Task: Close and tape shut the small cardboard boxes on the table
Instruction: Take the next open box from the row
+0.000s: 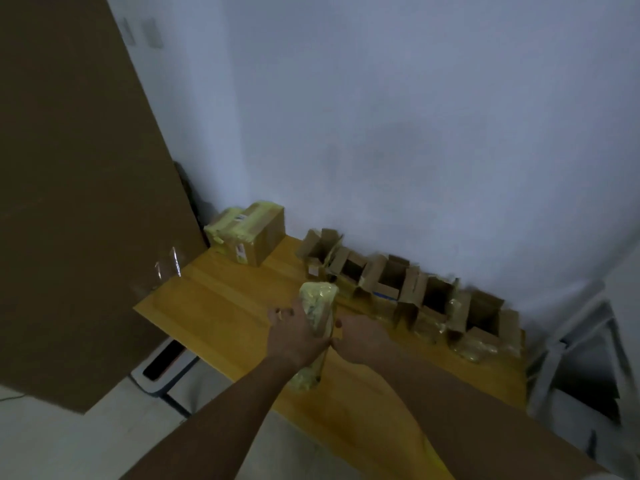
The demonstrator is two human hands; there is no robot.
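Two hands meet over the middle of the wooden tabletop (221, 306), both on one long thing wrapped in shiny yellowish tape or plastic, call it the yellow-wrapped package (317, 306). It's pretty blurry so I can't say if it's a taped-up box or something else. The left hand (294, 336) has its grip around the package's left side, fingers curled over it. The right hand (358, 337) comes in from the other side with its thumb up against the package; its grip looks closed on it too, though the fingers are mostly hidden. The package sticks out above the grip toward the wall and also hangs below it toward the near tabletop edge.

Just right of the grip and further back, a row of small open boxes (408, 289) runs along the wall (415, 133), flaps standing up, packed touching each other. Some have yellowish tape on their fronts. Off to the far left of the grip, at the tabletop's back corner, sits a bigger taped box (249, 233), closed, with labels on it. Left of that, a big brown cardboard sheet (76, 185) leans upright. Way right of the grip there's a white frame (581, 341) beside the tabletop, too smeared to identify.
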